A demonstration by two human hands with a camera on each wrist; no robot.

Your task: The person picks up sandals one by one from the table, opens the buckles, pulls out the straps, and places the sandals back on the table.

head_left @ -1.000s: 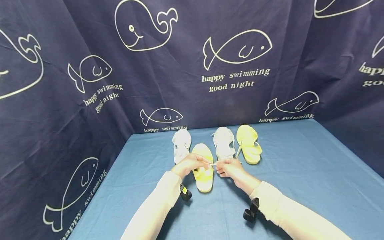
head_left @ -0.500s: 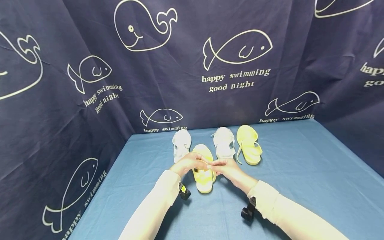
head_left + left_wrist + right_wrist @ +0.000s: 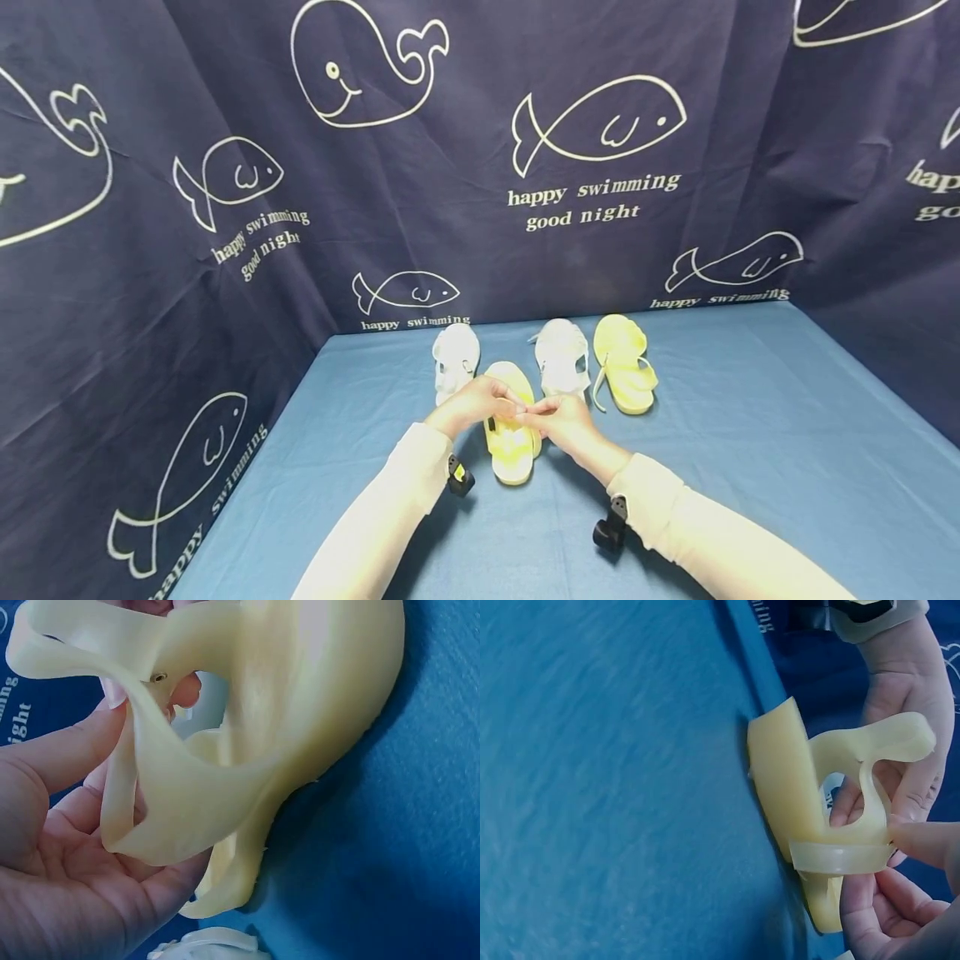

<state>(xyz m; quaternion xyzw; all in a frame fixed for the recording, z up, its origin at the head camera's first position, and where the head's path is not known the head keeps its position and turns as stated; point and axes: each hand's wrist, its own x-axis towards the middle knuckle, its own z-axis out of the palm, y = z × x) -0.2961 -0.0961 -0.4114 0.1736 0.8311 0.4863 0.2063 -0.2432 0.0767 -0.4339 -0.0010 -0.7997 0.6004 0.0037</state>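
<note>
Blue table [image 3: 750,433]: open room right and front; fabric backdrop [image 3: 112,275] close on the left. Near yellow sandal [image 3: 512,446] lies mid-table, between the white sandals [image 3: 454,360]. Left hand [image 3: 472,402] and right hand [image 3: 558,418] both pinch its strap [image 3: 840,856]. Risk: soft strap slipping from the fingertips, or sole dragging into neighbours.

Table with blue cloth cover [image 3: 750,433] carries four soft rubber sandals in row: white [image 3: 453,360], yellow [image 3: 512,454], white [image 3: 561,357], yellow [image 3: 624,362].
</note>
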